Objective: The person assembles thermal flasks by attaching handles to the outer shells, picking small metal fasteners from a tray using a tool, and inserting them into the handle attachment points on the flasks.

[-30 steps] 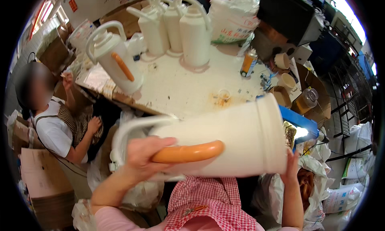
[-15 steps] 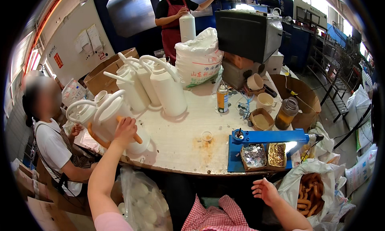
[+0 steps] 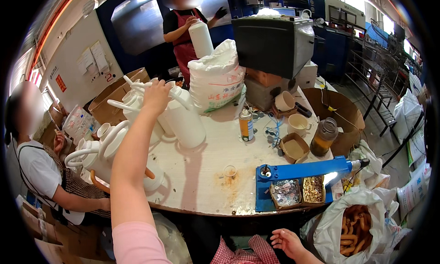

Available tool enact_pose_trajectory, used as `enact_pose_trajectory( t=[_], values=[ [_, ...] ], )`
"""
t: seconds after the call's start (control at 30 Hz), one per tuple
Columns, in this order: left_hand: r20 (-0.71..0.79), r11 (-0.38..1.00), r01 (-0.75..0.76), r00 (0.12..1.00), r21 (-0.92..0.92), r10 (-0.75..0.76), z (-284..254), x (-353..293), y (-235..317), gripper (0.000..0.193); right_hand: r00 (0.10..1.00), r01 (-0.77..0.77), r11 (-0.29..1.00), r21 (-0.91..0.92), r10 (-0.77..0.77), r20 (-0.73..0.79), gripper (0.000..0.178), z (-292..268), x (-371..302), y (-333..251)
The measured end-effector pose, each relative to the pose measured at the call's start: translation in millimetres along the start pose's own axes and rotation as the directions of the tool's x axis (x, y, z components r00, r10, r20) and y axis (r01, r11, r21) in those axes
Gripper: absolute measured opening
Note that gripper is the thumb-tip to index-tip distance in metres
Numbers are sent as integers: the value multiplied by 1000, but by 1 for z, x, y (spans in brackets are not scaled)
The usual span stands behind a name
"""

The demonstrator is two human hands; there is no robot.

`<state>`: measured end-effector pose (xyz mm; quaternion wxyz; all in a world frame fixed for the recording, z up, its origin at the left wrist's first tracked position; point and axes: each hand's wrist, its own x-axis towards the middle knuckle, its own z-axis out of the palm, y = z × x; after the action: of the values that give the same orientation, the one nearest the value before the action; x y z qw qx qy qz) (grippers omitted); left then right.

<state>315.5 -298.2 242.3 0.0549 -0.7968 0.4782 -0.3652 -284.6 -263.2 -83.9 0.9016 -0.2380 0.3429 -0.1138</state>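
Note:
My left hand (image 3: 156, 98) reaches far forward, its fingers closed over the looped top handle of a tall white jug (image 3: 183, 124) that stands on the table. More white jugs (image 3: 130, 101) with looped handles crowd beside it, partly behind my forearm. A nearer white jug (image 3: 153, 172) with a tan side handle (image 3: 149, 173) stands by the table's left edge, largely covered by my left arm. My right hand (image 3: 286, 243) hangs at the table's front edge above my checked apron, open with fingers apart and nothing in it.
A blue bench press (image 3: 302, 170) holds boxes of washers (image 3: 286, 193) and brass-coloured parts (image 3: 314, 189). Tan handles (image 3: 355, 229) fill a sack at right. A spray can (image 3: 246, 125) and a white sack (image 3: 215, 78) stand on the table. Co-workers are at left and behind; the far one holds a white jug (image 3: 200, 39).
My left hand has left the tan handle of the near jug and moved up and forward to the farther jug's top handle. My right hand has shifted slightly left and down.

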Motion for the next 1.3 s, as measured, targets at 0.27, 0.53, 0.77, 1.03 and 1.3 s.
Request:
enact_pose_trajectory(
  t=[0.27,0.53,0.77,1.03,1.3],
  values=[
    [-378,980,198,905,-29,-194,-136,-40,16,25,951,222,931,-290,-141,277,24,73,1,-15],
    [-565,827,-196,808,-526,-167,-328,-198,5,19,93,864,-75,-498,-948,304,84,140,-2,-61],
    [249,350,460,826,-816,-506,-276,-368,-11,28,263,881,87,-466,-907,328,35,67,-74,11],
    [522,570,373,845,-732,116,-148,-469,159,52,985,-65,575,-815,-95,-145,38,-17,-138,51],
    [726,49,726,678,-686,111,-114,-473,191,40,504,220,0,-975,-856,114,15,-18,-44,-137]
  ],
)
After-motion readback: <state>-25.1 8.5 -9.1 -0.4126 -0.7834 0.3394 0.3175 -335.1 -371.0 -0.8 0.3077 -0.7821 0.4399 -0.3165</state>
